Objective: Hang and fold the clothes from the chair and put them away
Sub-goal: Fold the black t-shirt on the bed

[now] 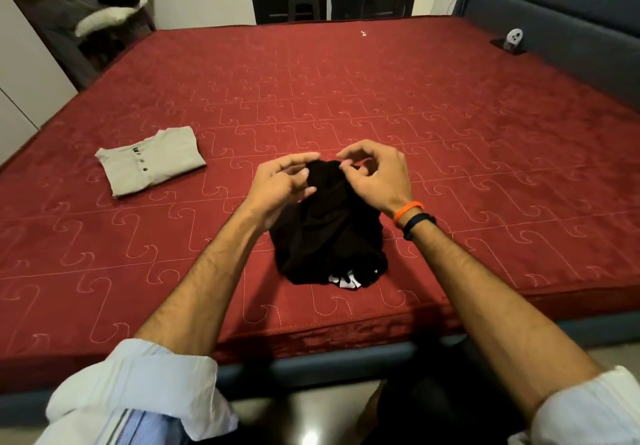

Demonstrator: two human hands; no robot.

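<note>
a red mattress fills the view. near its front edge lies a crumpled black garment; left of that, a folded beige shirt. the left hand and right hand pinch the garment's top edge with curled fingers.

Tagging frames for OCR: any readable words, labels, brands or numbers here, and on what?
Nothing in this frame can be read.
White print on the black garment, at its near edge: bunched in folds, unreadable.
Small dark tag at the collar of the folded grey shirt: too small to read.
Red mattress: only a stitched pattern, no text.
</note>
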